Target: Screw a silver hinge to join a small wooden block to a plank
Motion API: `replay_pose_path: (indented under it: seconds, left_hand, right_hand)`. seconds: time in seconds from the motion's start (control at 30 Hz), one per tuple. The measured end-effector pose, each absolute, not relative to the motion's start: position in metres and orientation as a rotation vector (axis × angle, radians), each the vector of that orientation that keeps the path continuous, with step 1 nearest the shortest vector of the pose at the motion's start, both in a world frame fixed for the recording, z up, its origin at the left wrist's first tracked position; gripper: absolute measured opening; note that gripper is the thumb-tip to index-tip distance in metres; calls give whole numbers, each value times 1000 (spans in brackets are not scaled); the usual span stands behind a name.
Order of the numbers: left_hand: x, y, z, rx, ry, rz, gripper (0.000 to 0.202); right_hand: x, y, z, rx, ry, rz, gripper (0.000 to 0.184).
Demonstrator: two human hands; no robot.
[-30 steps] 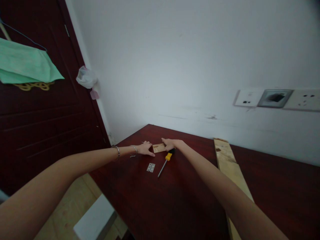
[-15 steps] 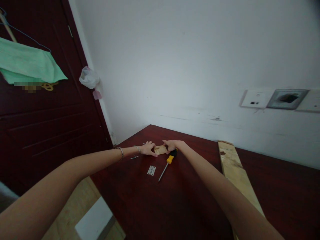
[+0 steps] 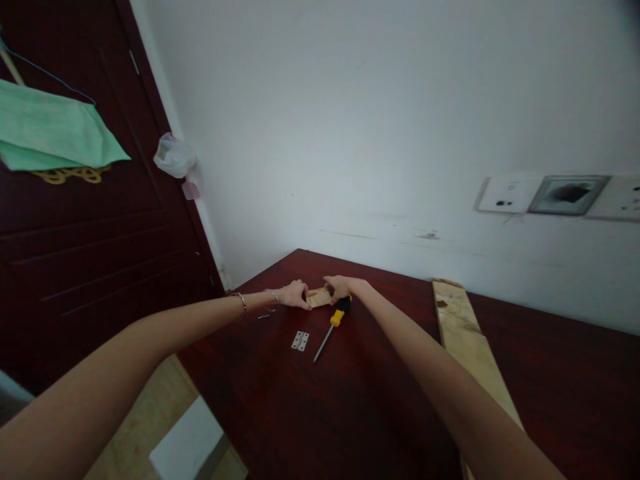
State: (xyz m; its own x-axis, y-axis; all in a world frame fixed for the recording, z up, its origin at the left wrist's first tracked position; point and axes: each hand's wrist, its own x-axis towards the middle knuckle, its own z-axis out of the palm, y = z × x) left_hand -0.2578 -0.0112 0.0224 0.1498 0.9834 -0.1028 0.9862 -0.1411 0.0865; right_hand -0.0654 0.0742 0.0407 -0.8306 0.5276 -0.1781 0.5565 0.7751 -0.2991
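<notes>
Between my two hands is a small pale wooden block [image 3: 319,299], near the far corner of the dark red table [image 3: 320,413]. My left hand [image 3: 296,295] grips its left end, and my right hand [image 3: 339,288] has the right end between thumb and fingers. A screwdriver [image 3: 336,320] with a yellow and black handle lies just below my right hand, its tip toward me. To the left of its shaft a metal hinge [image 3: 301,341] lies opened flat. One screw [image 3: 264,317] rests under my left wrist.
A long wooden board [image 3: 463,320] lies along the right side, partly behind my right forearm. The white wall [image 3: 360,133] with sockets [image 3: 510,193] bounds the table's back. A dark red door [image 3: 90,233] stands at left, a white box [image 3: 187,440] below the table's left edge.
The wooden block has been tipped up slightly, so its edge shows more, and both hands have closed on its ends. The view has shifted a little; the hinge and screwdriver have stayed put.
</notes>
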Motion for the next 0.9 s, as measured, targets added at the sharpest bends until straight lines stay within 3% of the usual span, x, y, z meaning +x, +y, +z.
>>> replay_pose_path:
  seconds: [0.2, 0.5, 0.67, 0.9]
  left_hand:
    - [-240, 7, 60, 2501, 1799, 183, 48]
    - [-151, 38, 126, 2818, 1424, 192, 53]
    - [-103, 35, 127, 2852, 1271, 251, 52]
    - [-55, 11, 97, 2774, 1045, 330, 52]
  right_hand:
    - [-25, 80, 71, 974, 3019, -539, 94]
    - [91, 64, 109, 1293, 3206, -463, 88]
    - [143, 29, 104, 1478, 3264, -368, 84]
    - [195, -23, 65, 1640, 3352, -271, 75]
